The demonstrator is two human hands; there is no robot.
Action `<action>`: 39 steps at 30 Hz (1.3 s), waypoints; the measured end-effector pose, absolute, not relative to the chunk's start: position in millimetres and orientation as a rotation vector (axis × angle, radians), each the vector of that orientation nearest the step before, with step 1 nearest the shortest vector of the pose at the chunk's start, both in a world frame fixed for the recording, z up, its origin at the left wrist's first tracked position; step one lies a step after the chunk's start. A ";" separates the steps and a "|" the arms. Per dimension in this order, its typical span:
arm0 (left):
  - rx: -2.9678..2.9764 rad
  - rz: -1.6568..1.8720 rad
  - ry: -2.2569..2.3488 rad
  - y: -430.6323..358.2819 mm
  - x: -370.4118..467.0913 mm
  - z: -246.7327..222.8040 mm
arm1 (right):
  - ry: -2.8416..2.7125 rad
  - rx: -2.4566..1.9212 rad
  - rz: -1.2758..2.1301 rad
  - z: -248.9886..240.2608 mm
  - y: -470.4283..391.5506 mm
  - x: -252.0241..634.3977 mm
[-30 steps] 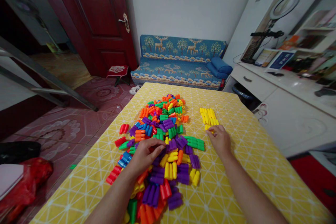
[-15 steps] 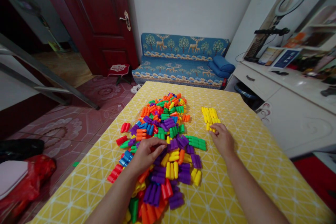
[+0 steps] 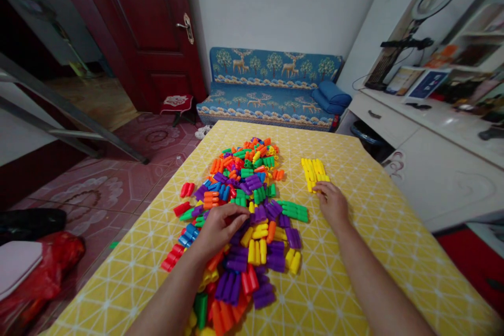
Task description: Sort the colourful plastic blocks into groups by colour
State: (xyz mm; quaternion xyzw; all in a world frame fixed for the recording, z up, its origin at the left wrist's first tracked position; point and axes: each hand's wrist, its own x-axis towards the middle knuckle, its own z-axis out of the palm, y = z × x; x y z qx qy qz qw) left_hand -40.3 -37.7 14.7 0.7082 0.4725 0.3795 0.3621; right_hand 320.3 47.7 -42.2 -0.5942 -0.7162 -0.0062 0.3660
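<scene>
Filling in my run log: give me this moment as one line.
left hand: on mixed pile of coloured plastic blocks | right hand: fingertips at separate row of yellow plastic blocks | surface: yellow patterned tablecloth

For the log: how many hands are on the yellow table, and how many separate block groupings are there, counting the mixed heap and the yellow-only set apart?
Hands: 2 (left hand, right hand)
Mixed-colour heap: 1
Yellow-only set: 1
Total: 4
</scene>
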 end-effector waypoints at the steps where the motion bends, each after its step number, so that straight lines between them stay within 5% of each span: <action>1: 1.824 0.978 1.219 -37.6 -40.2 14.7 | -1.841 -1.532 -0.032 -42.5 47.5 320.4; 7: 1.870 0.989 1.198 -37.6 -40.8 14.2 | -1.758 -1.466 -0.051 -35.0 33.4 307.3; 15: 1.824 1.010 1.192 -38.8 -40.5 12.7 | -2.147 -1.435 0.371 -14.3 -11.0 263.9; 27: 1.777 1.249 1.248 -38.6 -42.4 12.2 | -1.715 -1.150 0.881 22.0 -42.5 175.4; 39: 1.790 1.435 1.299 -37.1 -45.2 16.7 | -2.559 -1.428 0.481 39.0 -96.6 170.1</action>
